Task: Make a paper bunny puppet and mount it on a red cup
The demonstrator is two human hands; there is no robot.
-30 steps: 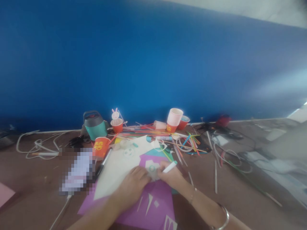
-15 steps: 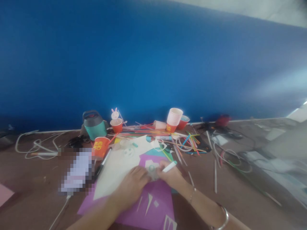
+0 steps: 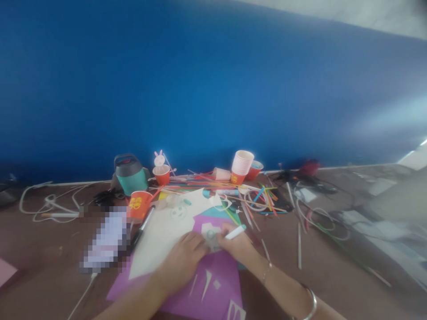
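My right hand (image 3: 230, 240) is closed round a white marker (image 3: 236, 231) with a green end, its writing tip hidden by the fingers. Under that hand lies a small piece of white paper (image 3: 207, 228) with a green round drawing on it. My left hand (image 3: 187, 253) has its fingers bent together on the left edge of the same piece, holding it down. Beneath both is a purple sheet (image 3: 220, 306). A larger white sheet (image 3: 150, 244), bearing a green face-like drawing, reaches under my left hand. Paper scraps (image 3: 206, 282) lie on the purple sheet.
Left of the sheets are a black pen (image 3: 143, 226), an orange paper cup (image 3: 140, 203) and a teal jug (image 3: 131, 180). Behind are a cup with a bunny figure (image 3: 162, 174), stacked paper cups (image 3: 242, 164) and coloured sticks (image 3: 190, 181). Cables (image 3: 50, 202) spread on the brown surface.
Small dark green marks show beside the round drawing near my right hand. Both hands keep almost the same place and hold; the whole view shifts slightly.
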